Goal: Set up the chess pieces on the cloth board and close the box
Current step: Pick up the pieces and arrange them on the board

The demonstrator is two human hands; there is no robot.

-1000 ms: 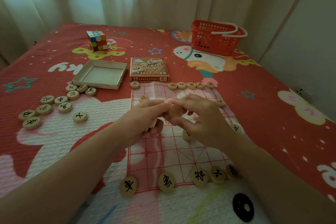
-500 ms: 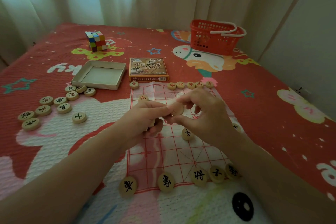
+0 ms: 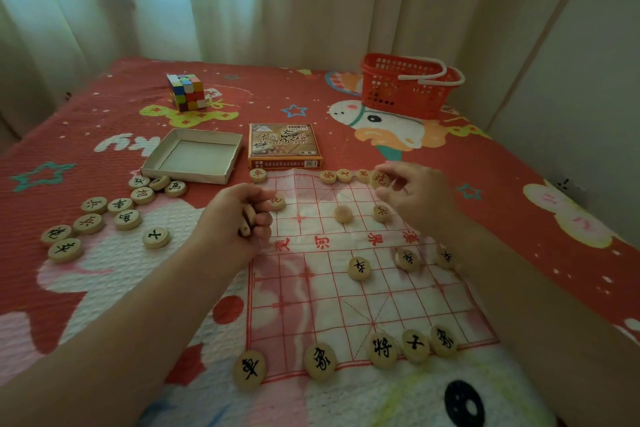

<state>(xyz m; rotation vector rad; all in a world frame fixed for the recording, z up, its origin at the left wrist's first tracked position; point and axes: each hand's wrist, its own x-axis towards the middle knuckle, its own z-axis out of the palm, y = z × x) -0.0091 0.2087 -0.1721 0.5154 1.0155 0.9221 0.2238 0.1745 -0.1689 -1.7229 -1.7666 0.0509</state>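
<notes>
A red-marked piece is being pinched between the thumb and fingertips of the right hand, right of centre in the frame. It is being held just beside the far row of pieces lying along the upper edge of the cloth board. A small stack of pieces is being gripped in the curled fingers of the left hand, which is being held over the board's upper left corner. A further red piece is being partly hidden behind that hand. Three black-marked pieces are being shown across the board's middle. A near row of five black-marked pieces is being shown along its lower edge. The board itself is being carried by the bed cover, at the centre and lower centre of the frame. The box tray is being left open just above and left of the board. The box lid is being left beside the tray, printed face up and off it. A cluster of loose pieces is being shown on the cover at the left of the frame. A coloured cube is being seen in the upper left, and a red basket in the upper right.
</notes>
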